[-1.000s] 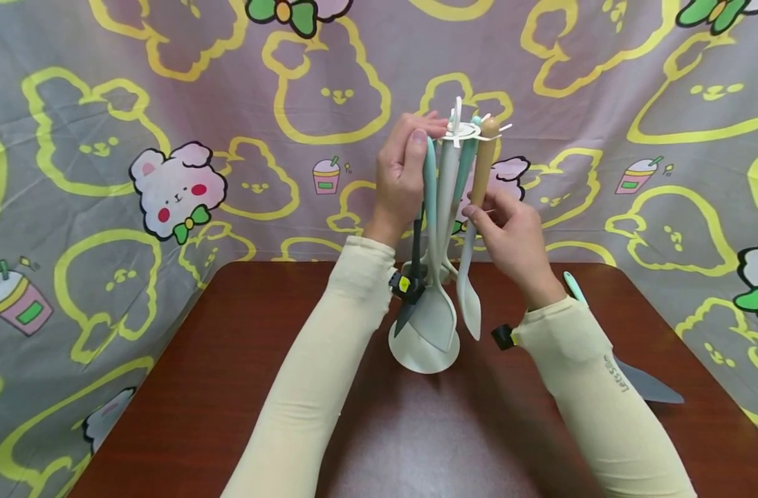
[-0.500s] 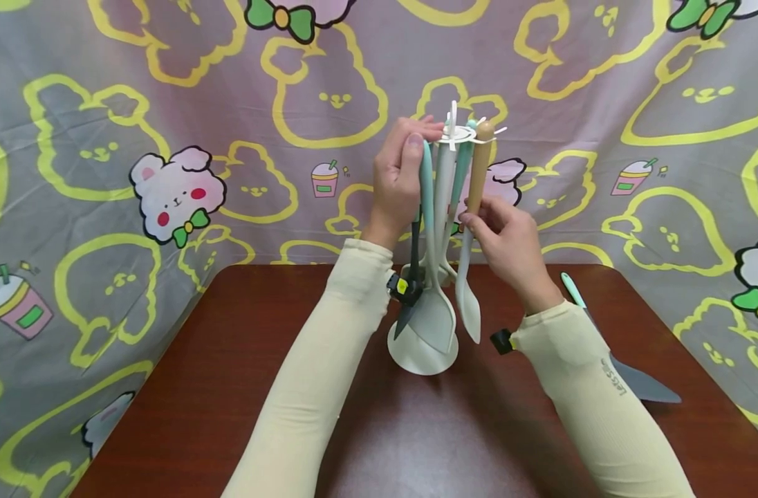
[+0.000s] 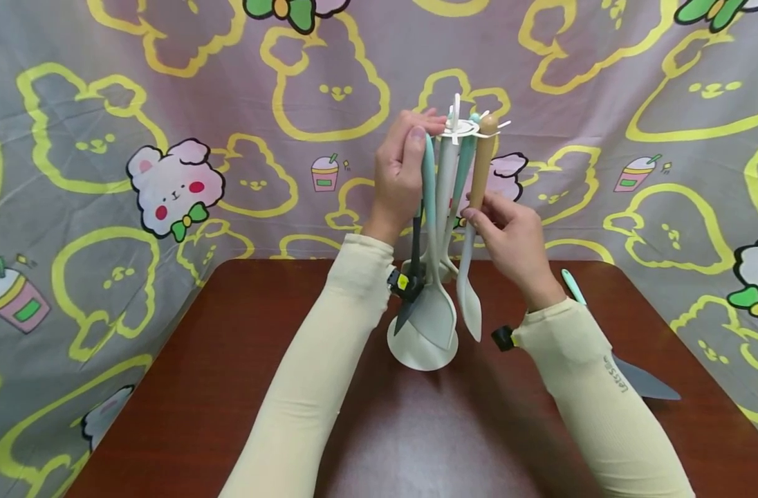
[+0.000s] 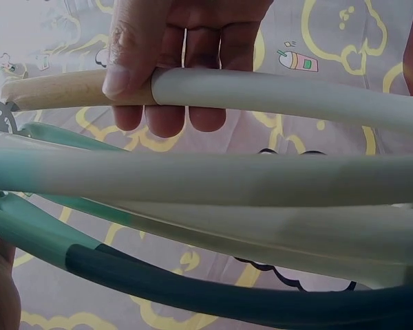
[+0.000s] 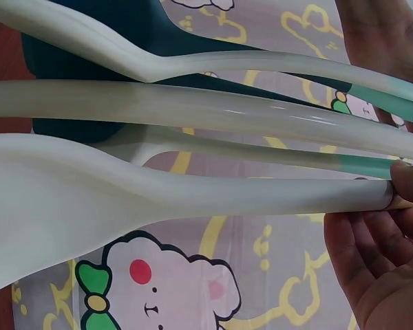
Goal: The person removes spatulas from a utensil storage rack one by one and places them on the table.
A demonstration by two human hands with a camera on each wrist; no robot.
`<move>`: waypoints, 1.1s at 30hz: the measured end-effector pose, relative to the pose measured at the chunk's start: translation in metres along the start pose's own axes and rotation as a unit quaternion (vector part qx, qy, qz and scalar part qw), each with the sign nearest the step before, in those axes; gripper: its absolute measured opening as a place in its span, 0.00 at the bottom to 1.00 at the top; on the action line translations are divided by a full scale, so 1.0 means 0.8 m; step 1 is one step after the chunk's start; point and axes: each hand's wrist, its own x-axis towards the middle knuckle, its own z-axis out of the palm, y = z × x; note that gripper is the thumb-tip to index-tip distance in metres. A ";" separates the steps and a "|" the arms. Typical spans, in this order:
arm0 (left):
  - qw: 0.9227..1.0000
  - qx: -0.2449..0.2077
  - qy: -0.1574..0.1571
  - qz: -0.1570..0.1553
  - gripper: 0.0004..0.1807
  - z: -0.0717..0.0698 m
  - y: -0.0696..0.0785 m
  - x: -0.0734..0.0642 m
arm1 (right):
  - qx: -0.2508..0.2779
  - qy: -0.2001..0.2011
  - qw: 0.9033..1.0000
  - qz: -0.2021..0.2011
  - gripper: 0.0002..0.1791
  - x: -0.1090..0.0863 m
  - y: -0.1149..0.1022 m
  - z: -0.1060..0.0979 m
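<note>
A right hand [image 3: 512, 228] pinches a wood-handled spoon [image 3: 469, 238] at the 3 o'clock side of a rack [image 3: 422, 354], as a left hand [image 3: 402, 169], fingers extended, touches the rack from 10 o'clock; a turner [image 3: 648, 380] lies at 4 o'clock

I can make out small dark lettering [image 3: 616, 373] on the pale yellow right sleeve [image 3: 593, 415], running lengthwise along the forearm. It begins "Lets"; the letters after that look like "Slim", but they're too blurred to be sure.
</note>
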 end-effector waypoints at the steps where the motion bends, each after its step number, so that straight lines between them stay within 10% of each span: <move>1: 1.000 -0.001 -0.001 0.005 0.16 0.000 -0.002 0.000 | -0.001 0.000 1.000 0.000 0.15 0.000 0.000 0.000; 33: 1.000 0.011 -0.016 -0.024 0.17 -0.003 -0.002 0.000 | 0.000 0.002 1.000 -0.002 0.13 0.002 -0.005 -0.004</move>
